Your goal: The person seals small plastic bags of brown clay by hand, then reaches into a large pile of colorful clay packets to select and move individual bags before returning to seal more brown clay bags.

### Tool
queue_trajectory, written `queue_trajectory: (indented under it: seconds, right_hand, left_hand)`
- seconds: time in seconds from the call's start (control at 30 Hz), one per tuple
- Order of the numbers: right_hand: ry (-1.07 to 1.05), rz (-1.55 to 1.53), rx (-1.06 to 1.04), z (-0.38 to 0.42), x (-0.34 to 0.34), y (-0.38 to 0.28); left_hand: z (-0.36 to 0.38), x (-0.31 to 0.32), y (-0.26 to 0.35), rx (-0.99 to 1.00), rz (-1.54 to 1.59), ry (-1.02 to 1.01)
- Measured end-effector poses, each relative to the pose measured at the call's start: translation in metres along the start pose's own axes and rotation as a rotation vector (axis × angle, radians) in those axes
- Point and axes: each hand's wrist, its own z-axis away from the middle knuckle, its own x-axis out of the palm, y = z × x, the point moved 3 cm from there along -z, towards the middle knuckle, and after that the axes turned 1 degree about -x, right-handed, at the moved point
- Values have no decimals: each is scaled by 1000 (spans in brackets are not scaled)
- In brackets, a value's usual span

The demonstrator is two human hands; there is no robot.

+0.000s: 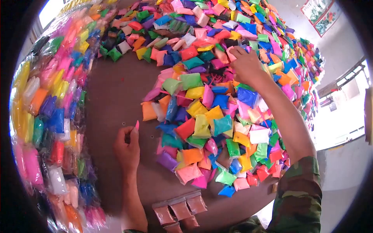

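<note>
My left hand (127, 143) is over the brown table (116, 89), left of the main pile, its fingers closed on a small pink pointed piece (137, 124). My right hand (245, 64) reaches into the upper part of the big pile of colourful packets (202, 126), near pink and purple ones. Its fingertips are bent down among the packets, and whether they hold one cannot be made out.
Clear bags of coloured packets (58, 120) line the left side. Joined brown packets (180, 209) lie at the near edge. The pile rises towards the back and right. A picture (320, 15) hangs on the wall.
</note>
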Motion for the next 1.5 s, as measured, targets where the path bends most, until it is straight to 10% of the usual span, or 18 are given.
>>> queue_trajectory:
  seconds: [1.5]
  right_hand:
    - [656,-573,280,194,-24,39]
  left_hand:
    - [-4,3,-4,65,-36,-29]
